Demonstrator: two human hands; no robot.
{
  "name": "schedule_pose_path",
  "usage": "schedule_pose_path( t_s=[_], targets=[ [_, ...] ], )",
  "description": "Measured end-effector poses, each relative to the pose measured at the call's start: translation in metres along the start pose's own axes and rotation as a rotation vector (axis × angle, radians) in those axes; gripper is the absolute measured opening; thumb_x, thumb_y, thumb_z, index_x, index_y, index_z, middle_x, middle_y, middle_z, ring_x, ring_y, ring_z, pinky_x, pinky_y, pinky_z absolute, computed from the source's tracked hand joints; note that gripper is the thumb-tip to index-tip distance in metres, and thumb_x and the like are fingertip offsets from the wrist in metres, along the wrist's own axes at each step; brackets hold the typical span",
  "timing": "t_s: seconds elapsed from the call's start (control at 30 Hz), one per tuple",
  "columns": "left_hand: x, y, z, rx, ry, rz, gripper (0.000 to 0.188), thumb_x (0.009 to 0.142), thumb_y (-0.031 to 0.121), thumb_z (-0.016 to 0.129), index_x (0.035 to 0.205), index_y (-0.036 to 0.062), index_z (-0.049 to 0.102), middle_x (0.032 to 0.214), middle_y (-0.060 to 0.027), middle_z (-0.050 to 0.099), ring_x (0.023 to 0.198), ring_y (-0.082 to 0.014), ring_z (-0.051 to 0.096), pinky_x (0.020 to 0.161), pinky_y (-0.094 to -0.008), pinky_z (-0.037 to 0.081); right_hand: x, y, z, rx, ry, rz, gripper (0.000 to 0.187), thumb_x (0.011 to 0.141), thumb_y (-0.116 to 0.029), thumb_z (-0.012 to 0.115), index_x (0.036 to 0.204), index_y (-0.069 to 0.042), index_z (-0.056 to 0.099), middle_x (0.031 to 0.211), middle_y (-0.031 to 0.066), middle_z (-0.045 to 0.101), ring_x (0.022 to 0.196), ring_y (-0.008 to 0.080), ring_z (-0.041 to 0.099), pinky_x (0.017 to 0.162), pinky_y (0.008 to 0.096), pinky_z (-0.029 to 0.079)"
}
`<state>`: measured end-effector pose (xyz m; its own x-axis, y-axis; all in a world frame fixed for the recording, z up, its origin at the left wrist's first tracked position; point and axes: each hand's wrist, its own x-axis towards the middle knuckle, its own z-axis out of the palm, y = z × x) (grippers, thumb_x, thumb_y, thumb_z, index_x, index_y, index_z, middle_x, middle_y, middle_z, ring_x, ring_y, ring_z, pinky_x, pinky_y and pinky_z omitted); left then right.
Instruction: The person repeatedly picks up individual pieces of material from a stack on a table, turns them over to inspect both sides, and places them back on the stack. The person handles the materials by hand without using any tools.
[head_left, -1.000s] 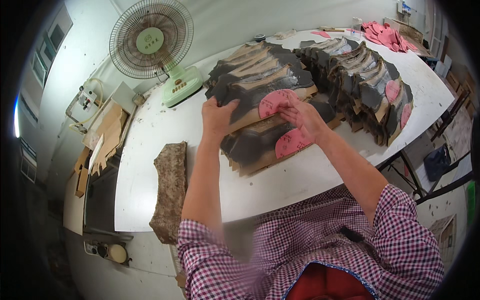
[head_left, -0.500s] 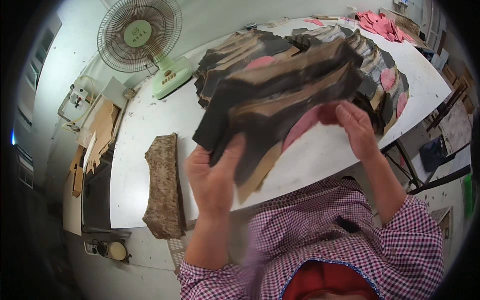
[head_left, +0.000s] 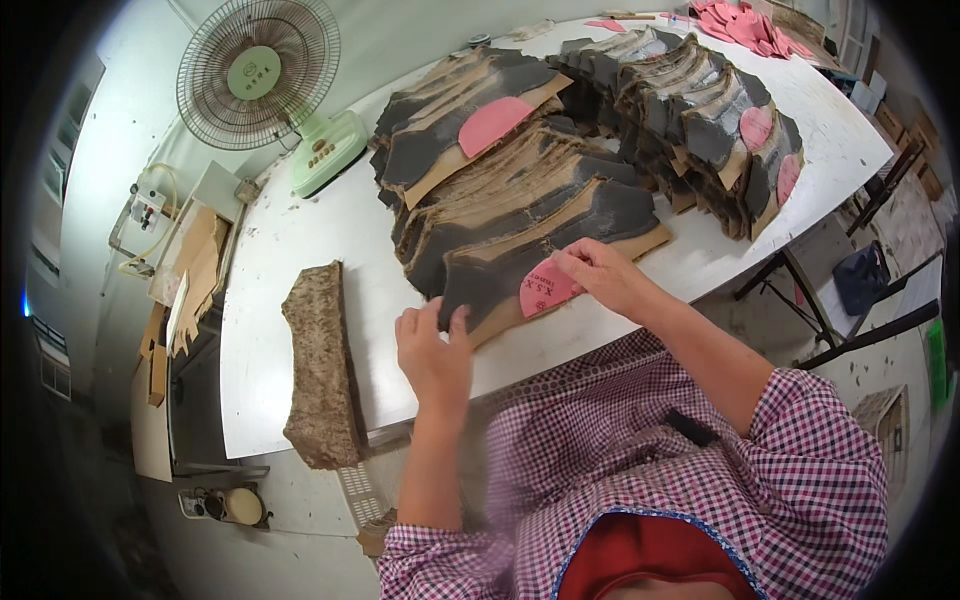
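A dark-grey and tan panel point(head_left: 500, 272) lies on top of a slanting stack of furry-edged panels point(head_left: 480, 200) on the white table. My left hand point(head_left: 435, 355) is at the panel's near left corner, thumb and fingers closed about its edge. At the panel's right part lies a pink half-round patch point(head_left: 545, 290) with dark print. My right hand point(head_left: 605, 278) pinches the upper right edge of this patch, fingertips pressed together. Left of my left hand, a long brown furry piece point(head_left: 322, 365) lies by itself, its near end jutting past the table's front edge.
Behind, another panel stack carries a pink patch point(head_left: 495, 124). A curved row of panels point(head_left: 690, 110) stands to the right. A green fan point(head_left: 325, 150) sits at the back left, and pink material point(head_left: 745, 32) is heaped at the far right of the white table point(head_left: 270, 330).
The panels, held up and blurred by motion before, now lie on the near stack. Both hands have come down with them; the right hand has moved left and down with the pink patch.
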<state>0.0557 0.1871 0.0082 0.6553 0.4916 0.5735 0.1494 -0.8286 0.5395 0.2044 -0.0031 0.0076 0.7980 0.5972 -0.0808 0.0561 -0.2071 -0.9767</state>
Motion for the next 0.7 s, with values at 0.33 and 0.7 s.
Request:
schedule_pose_path(
  t_s=[0.33, 0.7],
  targets=[
    [-0.01, 0.088, 0.013, -0.585, -0.275, 0.478, 0.014, 0.083, 0.002, 0.062, 0.095, 0.0036, 0.068, 0.089, -0.0117, 0.063, 0.086, -0.0337, 0.06, 0.079, -0.0378, 0.05, -0.011, -0.018, -0.021, 0.114, -0.159, 0.155, 0.03, 0.09, -0.029, 0.062, 0.092, 0.001, 0.065, 0.088, 0.0055, 0.061, 0.084, 0.012, 0.056, 0.071, 0.027, 0.046],
    [0.009, 0.045, 0.063, -0.332, -0.157, 0.254, 0.03, 0.094, 0.009, 0.056, 0.123, 0.0017, 0.056, 0.118, -0.0163, 0.061, 0.116, -0.0321, 0.053, 0.097, -0.0405, 0.043, -0.122, -0.021, -0.052, 0.386, -0.004, -0.267, 0.033, 0.089, -0.012, 0.056, 0.117, 0.005, 0.062, 0.117, 0.0099, 0.062, 0.105, 0.0169, 0.058, 0.09, 0.0285, 0.046]
  ],
)
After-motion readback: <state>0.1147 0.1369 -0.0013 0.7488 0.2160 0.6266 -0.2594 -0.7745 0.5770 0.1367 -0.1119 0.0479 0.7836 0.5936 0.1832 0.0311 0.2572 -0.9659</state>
